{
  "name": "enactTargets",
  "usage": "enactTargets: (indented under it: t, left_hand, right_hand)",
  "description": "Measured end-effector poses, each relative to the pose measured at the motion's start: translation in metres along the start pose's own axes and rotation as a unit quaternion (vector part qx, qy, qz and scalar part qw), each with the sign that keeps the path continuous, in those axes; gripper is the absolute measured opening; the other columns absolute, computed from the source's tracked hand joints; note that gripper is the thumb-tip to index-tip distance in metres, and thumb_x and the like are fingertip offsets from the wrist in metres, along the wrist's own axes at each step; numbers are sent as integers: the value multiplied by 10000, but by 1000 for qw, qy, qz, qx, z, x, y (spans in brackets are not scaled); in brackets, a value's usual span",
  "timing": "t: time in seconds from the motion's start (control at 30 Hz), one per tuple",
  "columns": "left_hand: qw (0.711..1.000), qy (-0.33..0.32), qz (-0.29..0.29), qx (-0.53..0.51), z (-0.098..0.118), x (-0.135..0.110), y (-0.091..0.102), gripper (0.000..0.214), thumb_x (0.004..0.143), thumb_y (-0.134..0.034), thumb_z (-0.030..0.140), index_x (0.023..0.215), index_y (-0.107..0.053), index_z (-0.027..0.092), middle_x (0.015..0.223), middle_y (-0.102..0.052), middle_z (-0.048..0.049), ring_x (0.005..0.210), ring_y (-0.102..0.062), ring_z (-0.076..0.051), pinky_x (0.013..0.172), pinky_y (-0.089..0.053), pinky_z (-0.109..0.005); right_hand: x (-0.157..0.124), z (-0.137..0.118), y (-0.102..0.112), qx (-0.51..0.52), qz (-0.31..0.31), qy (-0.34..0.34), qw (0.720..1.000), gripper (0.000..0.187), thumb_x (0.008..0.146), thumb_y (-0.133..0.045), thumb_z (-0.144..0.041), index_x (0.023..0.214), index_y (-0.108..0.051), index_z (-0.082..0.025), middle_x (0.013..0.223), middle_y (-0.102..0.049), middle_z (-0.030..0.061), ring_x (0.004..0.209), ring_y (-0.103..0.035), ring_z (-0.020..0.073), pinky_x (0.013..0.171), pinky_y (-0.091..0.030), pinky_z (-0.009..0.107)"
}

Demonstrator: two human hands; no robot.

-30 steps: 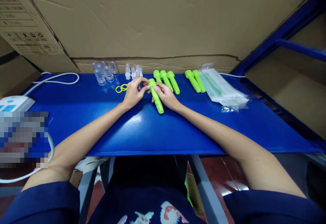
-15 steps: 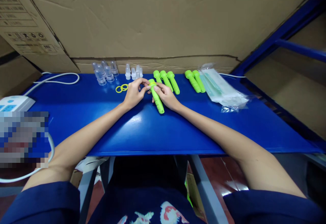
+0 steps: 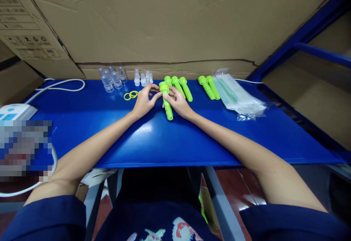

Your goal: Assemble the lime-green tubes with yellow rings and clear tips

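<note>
A bright green flashlight body [image 3: 168, 109] is held tilted over the blue table, its wide head pointing away from me. My right hand [image 3: 177, 102] wraps its grip, thumb on top and fingers partly hidden behind. Around the head sits a yellow ring [image 3: 164, 87]. My left hand [image 3: 145, 100] has thumb and forefinger at the left side of this head, pinching at the ring. Left of that hand, loose yellow rings [image 3: 131, 95] lie overlapping. Just behind my right hand rest three similar green flashlight bodies [image 3: 186, 88].
Clear plastic cups [image 3: 116, 79] and smaller translucent pieces [image 3: 143, 79] stand at the back left. Two more green bodies [image 3: 210, 88] lie beside a plastic-wrapped packet [image 3: 238, 93] at right. A white power strip [image 3: 18, 112] with a cable is at left. Cardboard [image 3: 164, 25] walls the back.
The held green body has turned more upright in view, its lower end swinging left. The yellow ring on its head shows more clearly. My left fingers have spread slightly along the head.
</note>
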State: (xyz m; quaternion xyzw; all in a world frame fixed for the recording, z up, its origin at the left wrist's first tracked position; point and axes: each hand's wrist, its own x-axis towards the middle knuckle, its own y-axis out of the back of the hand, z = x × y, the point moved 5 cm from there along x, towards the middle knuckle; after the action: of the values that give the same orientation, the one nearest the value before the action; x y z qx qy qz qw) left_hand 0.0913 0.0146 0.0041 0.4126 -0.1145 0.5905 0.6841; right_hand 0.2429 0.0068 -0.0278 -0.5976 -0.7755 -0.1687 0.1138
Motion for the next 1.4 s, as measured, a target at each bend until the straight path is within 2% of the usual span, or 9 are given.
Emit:
enactTargets:
  t: [0.23, 0.47, 0.63, 0.93, 1.17, 1.4]
  left_hand:
    - [999, -18, 13, 35, 7, 0, 4, 112, 915, -625, 225, 1017, -613, 181, 1034, -729, -62, 959, -683, -168, 860, -519, -289]
    - [998, -50, 18, 37, 9, 0, 5, 112, 916, -623, 230, 1014, -634, 177, 1011, -715, -59, 934, -660, -170, 873, -526, -306]
    - [998, -39, 40, 35, 7, -1, 5, 140, 897, -646, 239, 1015, -621, 168, 1008, -713, -69, 936, -670, -178, 876, -529, -313]
    - [999, -3, 33, 6, 7, 0, 6, 147, 863, -711, 284, 929, -655, 165, 933, -733, -51, 844, -686, -158, 817, -531, -280]
    - [999, 8, 47, 4, 2, 0, 8, 124, 929, -608, 237, 859, -683, 168, 846, -753, -32, 781, -686, -138, 765, -528, -254]
    - [1000, 0, 24, -18, 6, -1, 5, 131, 929, -625, 266, 984, -690, 166, 976, -762, -56, 891, -702, -156, 819, -531, -270]
  right_hand:
    - [-2, 1, 0, -16, -17, -3, 1000, 664, 923, -553, -664, 1447, -350, -310, 958, -664, 26, 653, -688, 161, 619, -621, 334]
    - [-1, 0, -4, 15, -56, -32, 998, 649, 947, -545, -611, 1440, -377, -223, 923, -723, 52, 636, -671, 155, 612, -612, 316]
    - [-2, -3, -6, 6, -64, -36, 997, 712, 901, -645, -565, 1448, -367, -202, 887, -740, 47, 603, -661, 148, 596, -598, 295]
    - [0, 2, -6, 1, -59, -37, 998, 609, 883, -678, -504, 1338, -419, -194, 824, -731, 16, 557, -654, 136, 528, -568, 274]
    - [-1, 1, -6, -6, -54, -23, 998, 621, 905, -643, -476, 1389, -383, -185, 834, -732, 18, 548, -651, 128, 541, -552, 271]
    - [-2, 0, -6, 14, -62, -30, 998, 584, 943, -576, -556, 1373, -371, -219, 884, -745, 30, 557, -652, 134, 530, -558, 275]
